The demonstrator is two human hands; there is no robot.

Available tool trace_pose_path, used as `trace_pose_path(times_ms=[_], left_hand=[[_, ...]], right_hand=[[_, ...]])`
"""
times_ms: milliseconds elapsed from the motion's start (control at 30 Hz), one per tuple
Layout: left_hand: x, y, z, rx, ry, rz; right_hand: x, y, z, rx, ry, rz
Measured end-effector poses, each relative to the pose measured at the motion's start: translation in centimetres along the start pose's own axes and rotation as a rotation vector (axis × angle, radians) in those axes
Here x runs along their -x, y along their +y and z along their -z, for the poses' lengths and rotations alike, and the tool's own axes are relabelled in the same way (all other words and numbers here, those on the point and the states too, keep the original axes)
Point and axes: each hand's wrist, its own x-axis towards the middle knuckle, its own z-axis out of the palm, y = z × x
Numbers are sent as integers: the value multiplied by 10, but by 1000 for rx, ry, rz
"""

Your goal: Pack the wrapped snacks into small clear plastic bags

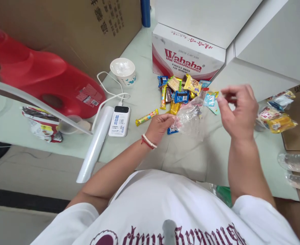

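Observation:
My left hand [159, 128] is closed in a pinch on the edge of a clear plastic bag [194, 120], which looks thin and crumpled. Off to the right, my right hand [237, 109] is raised above the table with its fingers curled. Motion blurs it, so whether anything sits between its thumb and fingers does not show. Behind the bag lies a pile of wrapped snacks, among them a yellow cookie packet [193, 85], a blue packet [181, 97] and a light blue packet [211, 100]. One yellow stick-shaped snack [146, 117] lies apart, left of the pile.
A Wahaha water carton [188, 54] stands behind the pile. Leftward are a paper bowl [123, 71], a white power bank [119, 121] with a cable, a plastic film roll [96, 144] and a large red jug [45, 78]. More bagged snacks [277, 115] sit at right, near plastic bottles [294, 162].

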Motion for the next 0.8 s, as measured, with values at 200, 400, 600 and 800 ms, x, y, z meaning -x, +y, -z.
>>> trace_pose_path(times_ms=[200,400,600,800], left_hand=[[17,-23,-6,-82,18,-19],[29,-51,-7,-211,47,-25],[34,-68,-9,18,153,203],[23,-60,-10,-157,-18,102]], right_hand=[[91,1,-69,-176,-142,-236],[117,23,-92,-407,-178,-469],[135,26,-88,-232,-157,-386],[138,26,-82,-32,-216,-185]])
